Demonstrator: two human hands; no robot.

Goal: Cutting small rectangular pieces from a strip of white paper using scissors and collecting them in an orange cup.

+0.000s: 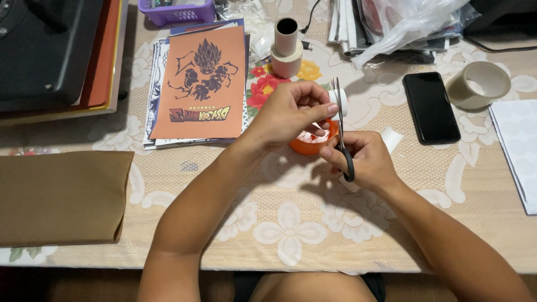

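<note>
Two hands worked together: the right hand gripped black-handled steel scissors, blades pointing straight away, while the left hand pinched a small white tape roll beside them.

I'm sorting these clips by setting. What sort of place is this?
Probably a home craft table. The right hand works scissors beside the left hand, on a floral lace tablecloth crowded with tape rolls, a stack of printed sheets and a phone.
</note>
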